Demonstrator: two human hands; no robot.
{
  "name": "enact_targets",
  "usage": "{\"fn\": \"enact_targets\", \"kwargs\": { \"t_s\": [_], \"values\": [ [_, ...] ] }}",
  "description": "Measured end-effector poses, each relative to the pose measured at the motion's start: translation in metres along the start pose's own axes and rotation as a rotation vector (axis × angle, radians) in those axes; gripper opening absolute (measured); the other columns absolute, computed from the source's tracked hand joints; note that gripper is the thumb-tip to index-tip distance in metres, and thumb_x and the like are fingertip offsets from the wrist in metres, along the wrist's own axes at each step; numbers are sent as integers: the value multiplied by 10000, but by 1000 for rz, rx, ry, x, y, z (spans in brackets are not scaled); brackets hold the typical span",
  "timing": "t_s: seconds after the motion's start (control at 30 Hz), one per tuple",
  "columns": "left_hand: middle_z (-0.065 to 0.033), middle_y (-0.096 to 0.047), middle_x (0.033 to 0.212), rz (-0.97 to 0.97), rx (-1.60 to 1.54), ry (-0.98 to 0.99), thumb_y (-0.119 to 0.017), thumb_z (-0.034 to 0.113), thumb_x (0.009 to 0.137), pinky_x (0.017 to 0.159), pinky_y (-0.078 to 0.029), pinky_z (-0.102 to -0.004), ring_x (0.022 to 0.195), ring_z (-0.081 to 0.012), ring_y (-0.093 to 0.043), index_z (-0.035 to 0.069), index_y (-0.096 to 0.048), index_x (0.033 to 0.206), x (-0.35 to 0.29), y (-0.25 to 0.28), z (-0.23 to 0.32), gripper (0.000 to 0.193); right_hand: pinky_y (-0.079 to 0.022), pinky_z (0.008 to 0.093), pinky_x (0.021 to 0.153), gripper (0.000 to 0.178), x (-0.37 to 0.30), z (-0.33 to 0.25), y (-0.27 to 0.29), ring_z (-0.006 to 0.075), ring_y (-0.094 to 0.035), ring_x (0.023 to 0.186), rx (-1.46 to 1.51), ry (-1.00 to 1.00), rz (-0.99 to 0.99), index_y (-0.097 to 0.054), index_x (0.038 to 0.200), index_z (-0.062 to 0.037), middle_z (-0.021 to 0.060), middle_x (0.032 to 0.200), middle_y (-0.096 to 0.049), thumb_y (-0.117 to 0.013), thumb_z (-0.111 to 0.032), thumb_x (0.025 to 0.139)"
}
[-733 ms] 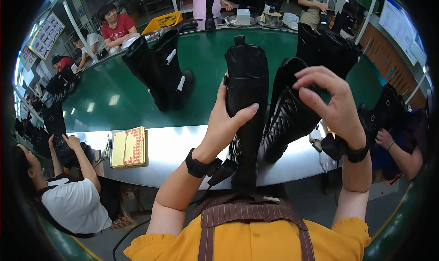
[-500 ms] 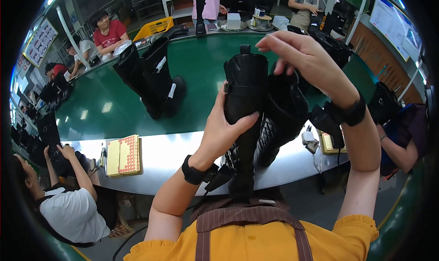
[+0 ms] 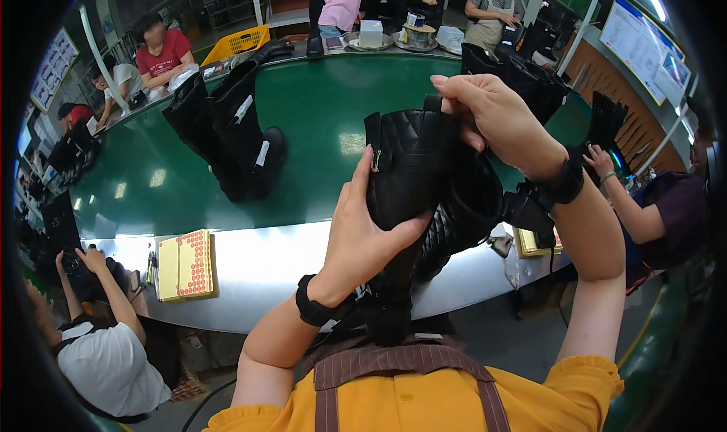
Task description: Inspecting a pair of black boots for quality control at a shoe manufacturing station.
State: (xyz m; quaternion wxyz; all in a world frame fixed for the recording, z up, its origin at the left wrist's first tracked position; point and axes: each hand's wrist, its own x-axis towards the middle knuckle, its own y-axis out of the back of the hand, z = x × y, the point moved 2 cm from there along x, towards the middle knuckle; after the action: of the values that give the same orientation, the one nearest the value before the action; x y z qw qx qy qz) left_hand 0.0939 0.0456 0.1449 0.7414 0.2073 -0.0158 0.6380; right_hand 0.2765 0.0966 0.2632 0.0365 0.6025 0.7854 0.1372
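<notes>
A tall black boot (image 3: 405,171) with a quilted upper part and a side buckle stands upright before me, its toe toward me. My left hand (image 3: 371,231) is wrapped round its shaft, thumb across the front and fingers along the buckle side. At the top rim, my right hand (image 3: 492,118) pinches the boot by the pull loop (image 3: 432,104); part of its grip is hidden behind the curled fingers. Just behind and to the right, a second black quilted boot (image 3: 481,190) leans with its opening upward, untouched by my fingers as far as I can see.
Another pair of black boots (image 3: 227,133) with white tags stands on the green table (image 3: 318,129). Yellow sticker sheets (image 3: 185,265) lie on the metal edge (image 3: 265,269). Co-workers handle boots at left and right; others are across the table, near a yellow crate (image 3: 236,44).
My right hand has come down from above the boots and closed at the loop. The held boot's top has turned slightly. Across the table, a person in pink now stretches an arm rightward.
</notes>
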Motion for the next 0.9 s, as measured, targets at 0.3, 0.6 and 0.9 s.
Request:
{"fn": "enact_targets", "kwargs": {
  "t_s": [0.3,0.6,0.9],
  "values": [
    [-213,-536,1122,15,93,-26,-805,346,659,907,-476,-378,1037,-335,-590,21,-286,1476,-2,-6,8,1021,-372,196,417,415,-8,-5,1,41,-487,425,-316,81,-124,-659,786,-31,-23,601,-555,-574,-400,957],
    [-225,-559,1145,-60,70,-27,-797,394,661,908,-483,-371,1043,-329,-606,-29,-354,1437,2,-2,1,989,-358,194,383,482,-10,4,5,53,-461,377,-224,15,-21,-657,782,-10,-8,596,-590,-509,-419,988],
    [-227,-561,1150,-137,9,22,-789,397,668,921,-475,-369,1064,-324,-598,-37,-368,1428,2,-1,-2,972,-383,164,437,384,-26,-1,-1,10,-518,512,-381,216,-130,-694,854,-9,-25,657,-612,-638,-381,925]
  ]
}}
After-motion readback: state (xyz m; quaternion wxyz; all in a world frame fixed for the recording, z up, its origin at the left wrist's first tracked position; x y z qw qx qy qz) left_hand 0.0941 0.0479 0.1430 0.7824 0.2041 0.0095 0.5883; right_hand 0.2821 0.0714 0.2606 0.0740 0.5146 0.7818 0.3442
